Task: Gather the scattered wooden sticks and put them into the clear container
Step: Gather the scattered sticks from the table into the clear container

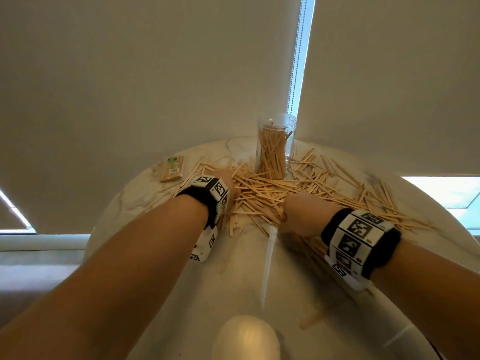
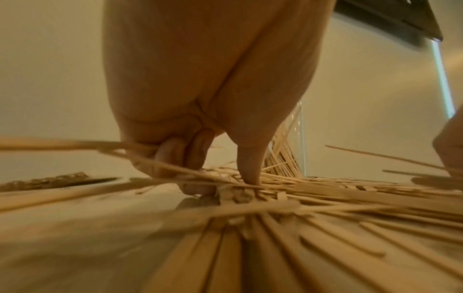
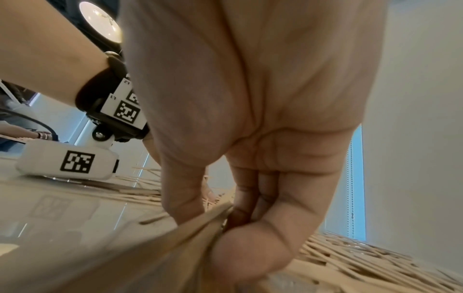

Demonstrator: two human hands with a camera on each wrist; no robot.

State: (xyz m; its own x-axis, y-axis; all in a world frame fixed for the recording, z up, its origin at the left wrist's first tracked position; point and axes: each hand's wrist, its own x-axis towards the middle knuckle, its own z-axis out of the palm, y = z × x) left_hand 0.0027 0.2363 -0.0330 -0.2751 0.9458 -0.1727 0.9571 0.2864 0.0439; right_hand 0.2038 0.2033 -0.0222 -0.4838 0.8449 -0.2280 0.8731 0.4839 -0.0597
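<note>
Wooden sticks [image 1: 262, 196] lie scattered in a thick pile over the round marble table [image 1: 233, 281]. The clear container [image 1: 276, 146] stands upright at the back of the table, partly filled with sticks. My left hand [image 1: 228, 184] is down in the pile, left of the container. In the left wrist view my left hand [image 2: 220, 178] pinches a few sticks [image 2: 175, 170] between its curled fingers and thumb, and the container [image 2: 299, 138] stands just behind it. My right hand [image 1: 296, 213] sits at the pile's near edge. In the right wrist view my right hand [image 3: 218, 224] grips a bundle of sticks [image 3: 195, 234].
A wrapped packet of sticks [image 1: 172, 168] lies at the table's back left. More sticks spread to the right edge [image 1: 384, 203]. A pale rounded object [image 1: 246, 339] is at the near edge. Blinds and a beaded cord [image 1: 296, 61] hang behind the container.
</note>
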